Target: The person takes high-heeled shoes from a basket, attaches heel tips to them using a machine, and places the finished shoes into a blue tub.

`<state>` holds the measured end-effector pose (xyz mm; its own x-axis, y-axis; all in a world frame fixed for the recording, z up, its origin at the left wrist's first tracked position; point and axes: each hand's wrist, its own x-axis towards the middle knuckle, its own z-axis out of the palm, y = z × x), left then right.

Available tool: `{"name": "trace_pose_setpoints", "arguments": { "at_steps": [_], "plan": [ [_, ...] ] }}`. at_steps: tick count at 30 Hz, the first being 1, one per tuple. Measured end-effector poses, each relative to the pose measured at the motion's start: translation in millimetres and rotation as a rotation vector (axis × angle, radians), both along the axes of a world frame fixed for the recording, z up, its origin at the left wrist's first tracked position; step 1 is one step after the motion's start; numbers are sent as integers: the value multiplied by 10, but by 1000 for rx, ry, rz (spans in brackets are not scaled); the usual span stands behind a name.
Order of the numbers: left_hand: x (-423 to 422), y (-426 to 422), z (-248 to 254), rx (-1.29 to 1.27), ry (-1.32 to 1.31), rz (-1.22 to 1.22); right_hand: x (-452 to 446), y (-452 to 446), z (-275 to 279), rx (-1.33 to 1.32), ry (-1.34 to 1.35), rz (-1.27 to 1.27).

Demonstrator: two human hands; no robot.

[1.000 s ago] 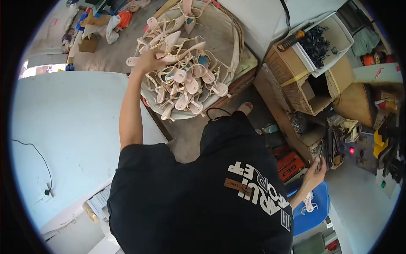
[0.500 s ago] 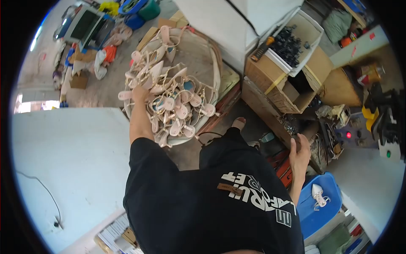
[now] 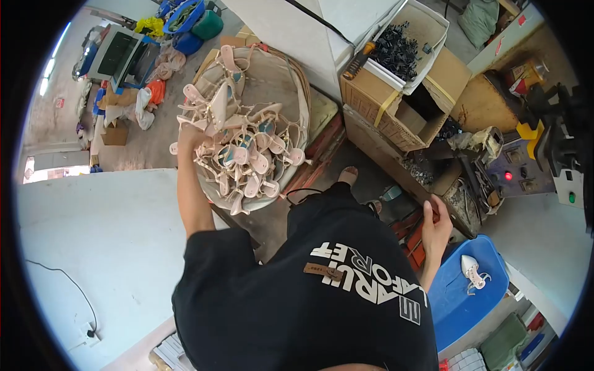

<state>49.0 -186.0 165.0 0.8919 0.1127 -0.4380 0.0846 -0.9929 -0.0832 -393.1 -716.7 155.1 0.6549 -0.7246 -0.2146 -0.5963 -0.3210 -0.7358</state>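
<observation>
My left hand (image 3: 193,137) is closed on a pale pink heeled shoe (image 3: 218,110) at the left side of a heap of similar strappy shoes (image 3: 252,162). The heap fills much of a round, cloth-lined basket (image 3: 291,74). On the right, my right hand (image 3: 437,227) hangs beside the bench edge, above a blue tub (image 3: 455,303), with its fingers partly curled; whether anything small is in them cannot be made out. One white-and-pink shoe (image 3: 473,272) lies in the tub.
A cardboard box (image 3: 371,102) bears a white tray (image 3: 427,37) of small black parts and an orange-handled screwdriver (image 3: 359,60). A machine (image 3: 526,167) with a red light stands at the right. A pale panel (image 3: 99,229) lies to the left, with bags and tubs behind.
The view has shifted. My left hand has stayed at the heap, where a shoe now stands more upright by it. My right hand has moved away from the tools on the bench.
</observation>
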Motion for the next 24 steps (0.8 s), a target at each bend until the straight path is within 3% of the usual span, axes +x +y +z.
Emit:
{"name": "trace_pose_setpoints", "arguments": {
  "at_steps": [1,2,5,8,9,11,12,14,17,20,22,24],
  "plan": [
    [-26,-102,-100,204,-151,2,56,5,-3,71,-62,-8],
    [29,-197,-115,200,-168,-7,116,6,7,67,-78,-18],
    [105,-293,-219,320,165,-116,125,43,116,-61,-93,105],
    [167,-358,97,232,-10,-295,-38,32,0,-59,-85,87],
    [299,-256,100,169,42,-364,-61,52,65,-6,-42,40],
    [24,-801,929,-48,237,-257,-189,28,-68,-15,-36,25],
    [-43,-873,1131,-45,239,-252,-220,16,-118,-30,-37,10],
    [-164,-953,1389,-290,230,-285,-183,23,-49,-24,-32,8],
    [-346,-1194,1609,-168,40,-321,-54,47,-55,-18,-55,32],
    [-182,-878,727,-262,73,-186,216,111,-204,28,-110,119],
    [-335,-834,168,-266,27,-253,421,225,-354,102,-156,237],
    [-560,-940,-99,-243,1,-233,606,333,-525,119,-131,412]
  ]
}}
